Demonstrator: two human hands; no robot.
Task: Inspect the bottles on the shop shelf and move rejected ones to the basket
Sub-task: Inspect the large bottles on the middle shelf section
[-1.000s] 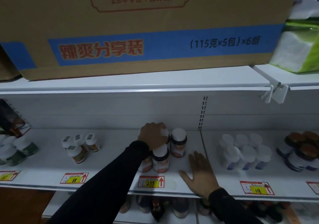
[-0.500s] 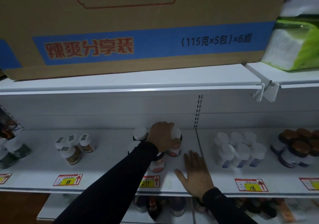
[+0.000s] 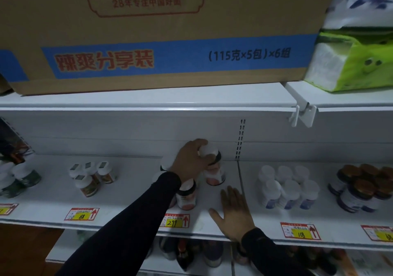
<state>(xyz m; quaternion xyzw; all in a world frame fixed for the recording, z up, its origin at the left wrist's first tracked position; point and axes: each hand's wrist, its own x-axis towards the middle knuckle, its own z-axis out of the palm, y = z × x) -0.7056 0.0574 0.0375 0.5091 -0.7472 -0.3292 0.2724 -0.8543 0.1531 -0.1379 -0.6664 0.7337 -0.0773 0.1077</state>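
We see a smooth white metal shelf (image 3: 131, 192) carrying small round bottles with white caps, under a matte brown cardboard box (image 3: 161, 33) banded in blue and a soft green tissue pack (image 3: 353, 63). The left hand (image 3: 192, 162) curls its fingers around the white cap of one pink-labelled bottle (image 3: 213, 172) near the shelf's back, which looks tilted and partly raised (we cannot tell whether its base touches the shelf). A second pink-labelled bottle (image 3: 186, 198) stands nearer the front edge, partly behind the dark sleeve, and more may be hidden there. The right hand (image 3: 234, 212) lies flat on the bare shelf just right of these, fingers straight and spread, holding nothing. To the left we count four small bottles with grey-marked caps (image 3: 91, 175); to the right, six pale bottles with purple labels (image 3: 287, 187), then several brown-lidded jars (image 3: 365, 188) cut by the frame. We count five yellow-and-red price tags (image 3: 81, 214) along the front rail.
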